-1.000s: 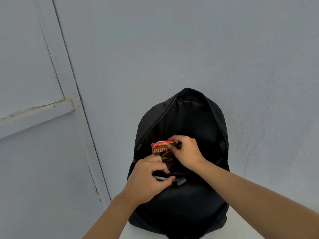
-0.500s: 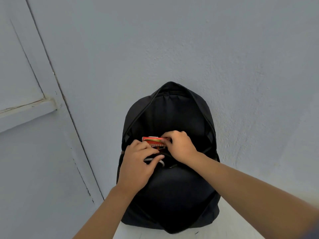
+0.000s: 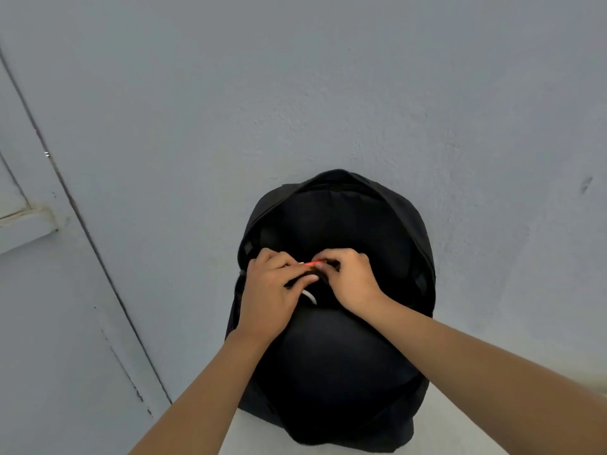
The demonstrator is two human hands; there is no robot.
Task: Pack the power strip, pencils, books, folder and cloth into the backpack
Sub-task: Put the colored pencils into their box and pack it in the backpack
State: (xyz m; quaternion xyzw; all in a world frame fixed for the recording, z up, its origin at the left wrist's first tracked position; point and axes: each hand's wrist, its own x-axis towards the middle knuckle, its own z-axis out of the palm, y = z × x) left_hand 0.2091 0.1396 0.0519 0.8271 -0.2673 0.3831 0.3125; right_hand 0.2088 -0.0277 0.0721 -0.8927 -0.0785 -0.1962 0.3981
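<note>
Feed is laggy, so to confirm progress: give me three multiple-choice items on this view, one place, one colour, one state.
1. Where is the red pencil box? A on a chair; B in the backpack opening; C in a drawer.
2. Backpack colour? A black; B green; C white.
3. Main compartment? A zipped shut; B open; C taped over.
Answers: B, a red sliver shows between the left hand and right hand at the opening; A, its fabric is black throughout; B, the dark lining shows.

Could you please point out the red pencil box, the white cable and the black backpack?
red pencil box [image 3: 314,263]: head view, exposed top edge.
white cable [image 3: 310,297]: head view, curved loop.
black fabric backpack [image 3: 335,362]: head view, front panel.
</note>
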